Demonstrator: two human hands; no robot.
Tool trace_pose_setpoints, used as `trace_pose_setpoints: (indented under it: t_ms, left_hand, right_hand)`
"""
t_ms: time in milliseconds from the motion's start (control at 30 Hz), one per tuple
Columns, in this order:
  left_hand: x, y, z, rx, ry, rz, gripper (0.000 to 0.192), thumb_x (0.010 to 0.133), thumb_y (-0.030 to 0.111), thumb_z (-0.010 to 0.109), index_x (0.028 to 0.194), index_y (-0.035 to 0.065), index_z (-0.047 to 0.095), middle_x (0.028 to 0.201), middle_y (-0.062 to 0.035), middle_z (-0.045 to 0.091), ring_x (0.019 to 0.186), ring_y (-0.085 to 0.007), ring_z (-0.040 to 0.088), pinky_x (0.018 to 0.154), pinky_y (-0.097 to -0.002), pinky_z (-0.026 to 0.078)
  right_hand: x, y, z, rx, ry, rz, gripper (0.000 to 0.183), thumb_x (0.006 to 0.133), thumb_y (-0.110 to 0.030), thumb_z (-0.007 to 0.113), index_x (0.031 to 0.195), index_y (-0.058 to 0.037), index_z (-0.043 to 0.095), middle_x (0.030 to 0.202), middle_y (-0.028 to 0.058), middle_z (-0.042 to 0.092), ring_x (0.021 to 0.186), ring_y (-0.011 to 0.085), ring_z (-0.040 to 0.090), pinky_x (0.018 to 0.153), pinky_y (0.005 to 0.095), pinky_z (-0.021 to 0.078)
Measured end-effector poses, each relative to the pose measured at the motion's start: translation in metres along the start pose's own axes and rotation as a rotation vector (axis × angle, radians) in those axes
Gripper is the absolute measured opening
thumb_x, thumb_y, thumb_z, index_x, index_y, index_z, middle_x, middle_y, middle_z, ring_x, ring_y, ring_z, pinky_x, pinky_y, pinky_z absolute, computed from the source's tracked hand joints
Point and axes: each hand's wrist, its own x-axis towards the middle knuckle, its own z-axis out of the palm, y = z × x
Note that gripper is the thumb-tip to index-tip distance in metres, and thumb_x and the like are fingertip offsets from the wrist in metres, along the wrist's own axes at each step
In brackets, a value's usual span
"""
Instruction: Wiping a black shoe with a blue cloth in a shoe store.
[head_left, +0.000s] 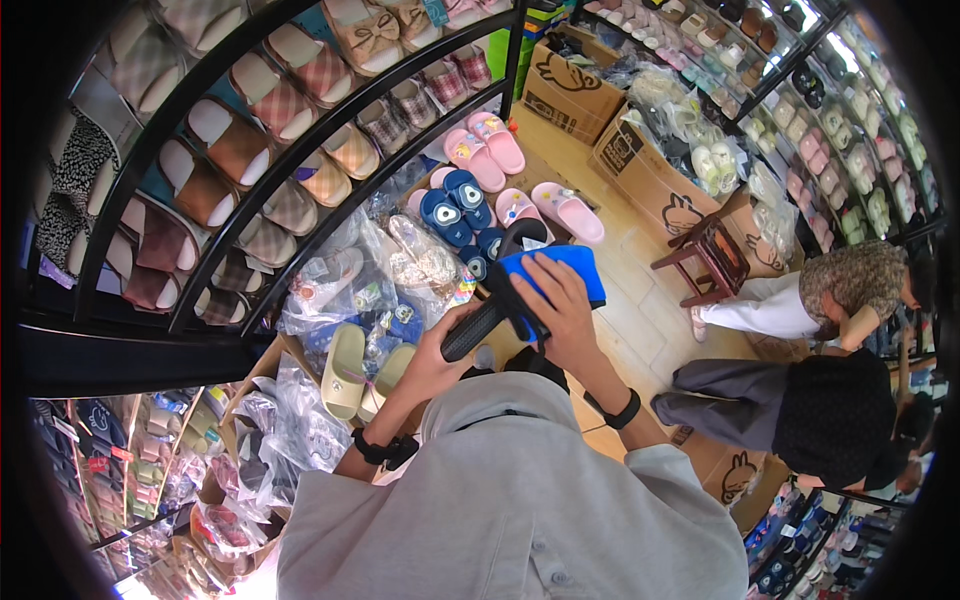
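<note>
My left hand (444, 352) is closed around the textured black sole of a dark slipper (474, 328). My right hand (553, 304) lies with spread fingers on a bright blue cloth or pad (585, 271), pressed against a black item beside the sole; its exact form is partly hidden by the fingers. Just beyond stand navy slippers with white patches (456, 208) and pink clogs with small charms (484, 152). Olive-green slides (345, 371) lie near my left forearm, beside shoes wrapped in clear plastic (420, 259).
A black metal rack (300, 150) with rows of checked slippers curves along the left. Cardboard boxes (645, 169) of bagged shoes and a dark red wooden stool (712, 259) stand at the right. Two people (832, 420) are close by, near shelves of footwear (832, 139).
</note>
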Motion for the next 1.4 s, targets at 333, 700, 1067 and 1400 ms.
trace_pose_setpoints:
  t_ms: [333, 700, 1067, 1400]
  left_hand:
    - [0.004, 0.007, 0.0, 0.01, 0.005, -0.026, 0.076, 0.083, -0.004, 0.065, 0.158, 0.0017, 0.053, 0.139, -0.0167, 0.07, 0.13, -0.02, 0.066, 0.113, -0.0343, 0.048]
    - [0.009, 0.008, -0.001, 0.096, 0.003, -0.039, 0.077, 0.082, -0.004, 0.065, 0.158, 0.0014, 0.053, 0.137, -0.0174, 0.071, 0.126, -0.0202, 0.067, 0.11, -0.0328, 0.049]
    - [0.012, 0.007, -0.006, 0.115, -0.016, -0.035, 0.077, 0.081, -0.003, 0.067, 0.157, 0.0025, 0.053, 0.139, -0.0179, 0.07, 0.126, -0.0204, 0.067, 0.112, -0.034, 0.049]
    - [0.012, 0.011, -0.01, 0.092, -0.04, -0.024, 0.077, 0.081, -0.005, 0.065, 0.157, 0.003, 0.054, 0.138, -0.0145, 0.071, 0.123, -0.018, 0.067, 0.108, -0.0316, 0.05]
  right_hand:
    - [0.005, 0.014, -0.001, 0.014, 0.051, 0.006, 0.081, 0.073, 0.005, 0.075, 0.152, -0.0103, 0.066, 0.161, 0.0153, 0.061, 0.151, 0.0379, 0.055, 0.123, 0.0559, 0.0412]
    - [0.003, 0.013, -0.002, -0.014, 0.005, -0.058, 0.082, 0.072, 0.002, 0.077, 0.152, -0.0102, 0.066, 0.161, 0.0143, 0.061, 0.151, 0.0348, 0.056, 0.123, 0.0547, 0.0411]
    - [-0.002, 0.0, -0.001, 0.01, -0.033, -0.17, 0.077, 0.076, -0.01, 0.08, 0.152, -0.0121, 0.067, 0.16, 0.014, 0.063, 0.151, 0.0345, 0.057, 0.124, 0.0514, 0.042]
    - [0.002, 0.005, -0.002, 0.007, 0.007, -0.051, 0.083, 0.069, 0.005, 0.077, 0.15, -0.0105, 0.068, 0.16, 0.014, 0.062, 0.15, 0.0372, 0.056, 0.122, 0.0556, 0.0423]
